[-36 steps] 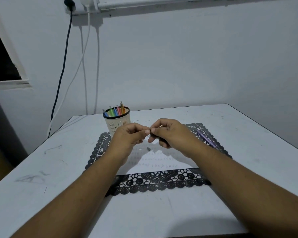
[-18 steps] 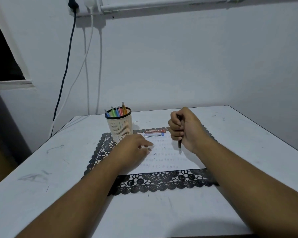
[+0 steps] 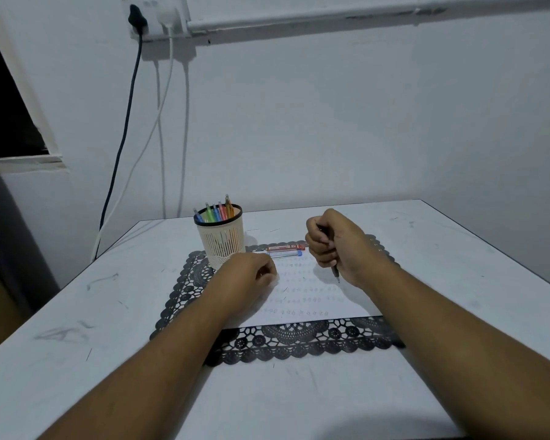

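The right hand [image 3: 337, 246] is raised in a fist, all fingers wrapped tight round a dark pencil [image 3: 335, 272] that stands nearly upright, tip down, just above the right part of the white paper [image 3: 305, 301]. The left hand [image 3: 251, 274] rests low on the paper's left part, its fingers curled in with the tips drawn together; whether they pinch anything cannot be told, since the back of the hand hides them.

The paper lies on a black lace mat [image 3: 299, 342], its near edge well inside the mat's scalloped border. At the mat's far left corner stands a slatted pen cup [image 3: 223, 242], just beyond the left knuckles. Two slim cases, one red [image 3: 286, 248] and one blue [image 3: 285, 254], lie side by side along the paper's far edge, between the cup and the right fist (close to both).

The white table [image 3: 458, 268] runs bare to the right of the mat up to its right edge, and bare again on the left. Its far edge meets the wall.
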`<action>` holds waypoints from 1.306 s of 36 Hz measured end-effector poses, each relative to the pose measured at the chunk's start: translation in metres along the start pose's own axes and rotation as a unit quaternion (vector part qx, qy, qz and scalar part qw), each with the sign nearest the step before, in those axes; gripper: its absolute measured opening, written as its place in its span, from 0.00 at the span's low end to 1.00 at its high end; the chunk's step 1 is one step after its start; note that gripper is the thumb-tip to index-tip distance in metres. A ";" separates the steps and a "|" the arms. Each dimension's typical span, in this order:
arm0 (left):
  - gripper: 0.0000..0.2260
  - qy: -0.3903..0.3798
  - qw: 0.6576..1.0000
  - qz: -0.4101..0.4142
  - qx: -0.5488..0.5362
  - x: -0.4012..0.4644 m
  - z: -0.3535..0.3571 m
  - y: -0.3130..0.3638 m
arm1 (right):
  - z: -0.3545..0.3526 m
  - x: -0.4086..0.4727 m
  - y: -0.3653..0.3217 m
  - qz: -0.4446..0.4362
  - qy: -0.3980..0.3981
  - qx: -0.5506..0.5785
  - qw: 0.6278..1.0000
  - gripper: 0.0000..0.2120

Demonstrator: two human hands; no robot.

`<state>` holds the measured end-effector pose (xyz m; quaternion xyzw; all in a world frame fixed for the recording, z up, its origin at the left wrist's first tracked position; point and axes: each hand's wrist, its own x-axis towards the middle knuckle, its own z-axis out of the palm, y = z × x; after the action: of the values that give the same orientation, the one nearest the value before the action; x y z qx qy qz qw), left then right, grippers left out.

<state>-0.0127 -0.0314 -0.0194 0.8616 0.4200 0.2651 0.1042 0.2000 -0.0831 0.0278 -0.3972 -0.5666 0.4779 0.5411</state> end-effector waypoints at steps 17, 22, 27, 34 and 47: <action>0.04 0.151 0.967 0.032 -0.201 -0.002 -0.016 0.020 | 0.004 -0.002 -0.002 -0.001 -0.005 -0.156 0.988 0.10; 0.06 0.162 0.956 0.056 -0.238 -0.004 -0.016 0.024 | 0.019 -0.005 0.007 -0.024 0.007 -0.345 0.938 0.22; 0.06 0.148 0.963 0.066 -0.215 -0.004 -0.016 0.025 | 0.024 -0.006 0.012 -0.039 0.007 -0.395 0.918 0.17; 0.05 0.132 0.958 0.060 -0.248 -0.006 -0.016 0.029 | 0.025 -0.008 0.011 -0.029 0.010 -0.413 0.910 0.19; 0.07 0.111 0.954 0.062 -0.273 -0.006 -0.013 0.027 | 0.025 -0.008 0.009 -0.019 0.011 -0.433 0.901 0.20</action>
<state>-0.0047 -0.0536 0.0005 0.7900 0.2865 0.4694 0.2712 0.1757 -0.0920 0.0186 -0.5866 -0.7191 0.1703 0.3313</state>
